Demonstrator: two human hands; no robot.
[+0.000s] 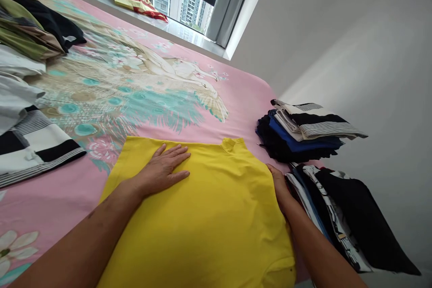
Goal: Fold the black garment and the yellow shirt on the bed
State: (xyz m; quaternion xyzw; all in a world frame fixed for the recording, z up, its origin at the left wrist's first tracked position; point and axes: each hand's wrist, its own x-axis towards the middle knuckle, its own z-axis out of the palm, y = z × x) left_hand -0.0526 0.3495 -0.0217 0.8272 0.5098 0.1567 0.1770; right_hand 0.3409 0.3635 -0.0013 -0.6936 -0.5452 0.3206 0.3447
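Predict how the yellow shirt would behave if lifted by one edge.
The yellow shirt would probably droop and lose its flat shape, since its thin-looking cloth already wrinkles on one side. It seems light, likely a single garment.

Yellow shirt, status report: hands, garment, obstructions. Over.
Left hand open, flat on yellow shirt. Right hand at its side edge, grip unclear. Shirt spread, slightly rumpled; folded clothes close beside right hand.

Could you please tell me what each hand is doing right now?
Left hand: open, palm down on the yellow shirt.
Right hand: at the shirt's edge; grip cannot be told.
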